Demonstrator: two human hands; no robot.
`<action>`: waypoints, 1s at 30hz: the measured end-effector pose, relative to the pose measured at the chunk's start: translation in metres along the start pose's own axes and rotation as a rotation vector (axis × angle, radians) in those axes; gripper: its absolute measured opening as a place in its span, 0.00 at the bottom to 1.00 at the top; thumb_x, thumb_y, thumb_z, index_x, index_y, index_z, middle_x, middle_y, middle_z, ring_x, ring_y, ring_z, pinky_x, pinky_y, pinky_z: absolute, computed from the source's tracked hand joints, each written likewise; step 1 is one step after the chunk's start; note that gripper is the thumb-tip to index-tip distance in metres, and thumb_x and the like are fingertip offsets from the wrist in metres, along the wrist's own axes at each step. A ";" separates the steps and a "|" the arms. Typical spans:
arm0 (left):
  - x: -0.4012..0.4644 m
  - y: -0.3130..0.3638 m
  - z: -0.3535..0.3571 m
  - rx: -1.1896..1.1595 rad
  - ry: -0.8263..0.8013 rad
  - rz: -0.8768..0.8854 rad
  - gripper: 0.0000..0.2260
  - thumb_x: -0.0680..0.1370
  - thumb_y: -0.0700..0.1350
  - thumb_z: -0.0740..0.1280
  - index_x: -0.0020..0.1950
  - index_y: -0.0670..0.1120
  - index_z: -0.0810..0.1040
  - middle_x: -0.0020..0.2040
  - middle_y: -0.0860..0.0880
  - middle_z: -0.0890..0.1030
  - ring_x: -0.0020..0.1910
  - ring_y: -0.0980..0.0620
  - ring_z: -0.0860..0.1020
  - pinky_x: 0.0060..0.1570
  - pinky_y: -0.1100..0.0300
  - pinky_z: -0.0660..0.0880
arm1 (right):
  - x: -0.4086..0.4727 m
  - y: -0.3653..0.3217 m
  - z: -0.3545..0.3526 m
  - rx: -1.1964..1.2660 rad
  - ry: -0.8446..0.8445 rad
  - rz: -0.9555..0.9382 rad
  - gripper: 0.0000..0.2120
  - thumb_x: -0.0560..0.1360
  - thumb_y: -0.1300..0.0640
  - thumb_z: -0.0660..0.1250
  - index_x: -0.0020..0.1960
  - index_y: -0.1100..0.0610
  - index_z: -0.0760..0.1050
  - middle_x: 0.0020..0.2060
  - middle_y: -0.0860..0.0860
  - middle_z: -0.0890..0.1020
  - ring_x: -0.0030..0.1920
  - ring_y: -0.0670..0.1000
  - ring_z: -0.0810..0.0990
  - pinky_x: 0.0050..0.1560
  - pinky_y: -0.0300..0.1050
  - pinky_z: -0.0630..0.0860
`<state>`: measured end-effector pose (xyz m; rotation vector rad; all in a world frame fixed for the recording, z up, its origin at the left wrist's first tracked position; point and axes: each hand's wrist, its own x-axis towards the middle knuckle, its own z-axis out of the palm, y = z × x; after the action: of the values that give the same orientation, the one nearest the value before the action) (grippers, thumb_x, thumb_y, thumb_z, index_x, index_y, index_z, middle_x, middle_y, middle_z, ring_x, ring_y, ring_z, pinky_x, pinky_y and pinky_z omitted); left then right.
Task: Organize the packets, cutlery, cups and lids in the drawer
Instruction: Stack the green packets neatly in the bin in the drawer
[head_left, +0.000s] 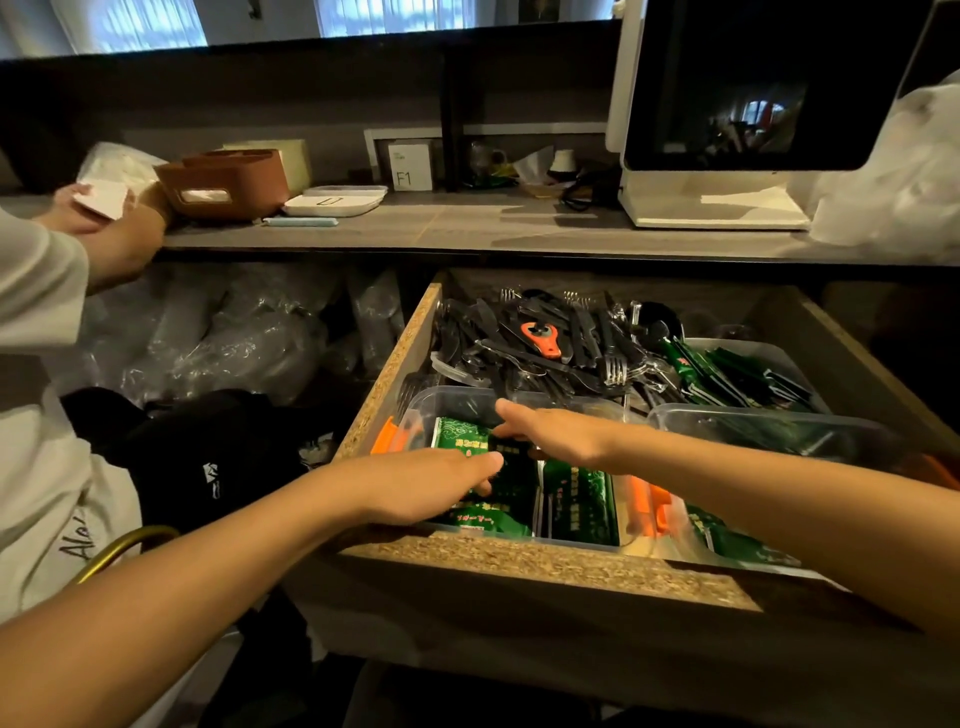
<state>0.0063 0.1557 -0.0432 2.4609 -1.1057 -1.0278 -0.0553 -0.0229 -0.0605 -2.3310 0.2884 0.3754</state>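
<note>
An open wooden drawer (384, 374) holds a clear plastic bin (457, 397) of green packets (579, 499) at its front. Both my hands reach into that bin. My left hand (431, 483) lies over the packets with its fingers curled onto one. My right hand (545, 431) comes in from the right, and its fingers grip the top edge of a green packet (457, 434). Behind the bin lies a heap of black plastic cutlery (524, 338) with an orange tool (543, 338) on top. A second clear bin (753, 374) at the right holds more green packets.
Another person stands at the left, holding white paper (104, 197) above the counter (467, 228). A brown basket (228, 182), a white tray (335, 202) and a white appliance (727, 130) sit on the counter. Bagged clear plastic cups (234, 332) fill the shelf left of the drawer. Orange items (647, 506) lie at the drawer front.
</note>
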 end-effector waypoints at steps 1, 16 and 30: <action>0.000 0.002 0.001 0.013 -0.017 -0.009 0.28 0.83 0.64 0.46 0.73 0.51 0.72 0.76 0.52 0.69 0.73 0.54 0.68 0.65 0.60 0.61 | -0.001 0.000 0.001 -0.011 -0.012 0.013 0.31 0.83 0.39 0.41 0.75 0.55 0.65 0.76 0.50 0.64 0.75 0.49 0.62 0.75 0.45 0.54; 0.010 0.024 0.003 -0.241 0.386 0.117 0.25 0.85 0.57 0.50 0.55 0.48 0.84 0.58 0.48 0.83 0.53 0.52 0.80 0.61 0.49 0.77 | -0.052 0.022 -0.034 0.256 0.147 0.027 0.29 0.83 0.42 0.47 0.57 0.63 0.78 0.55 0.56 0.82 0.52 0.50 0.81 0.53 0.37 0.78; 0.049 0.018 0.016 -0.427 0.158 -0.046 0.31 0.83 0.66 0.48 0.78 0.48 0.66 0.79 0.47 0.65 0.76 0.50 0.65 0.77 0.48 0.60 | -0.016 0.002 -0.003 0.458 0.114 0.432 0.32 0.83 0.38 0.45 0.80 0.54 0.47 0.79 0.57 0.48 0.78 0.61 0.48 0.75 0.62 0.49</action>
<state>0.0082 0.1084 -0.0707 2.1843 -0.6978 -0.9463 -0.0700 -0.0254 -0.0544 -1.8308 0.8476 0.3395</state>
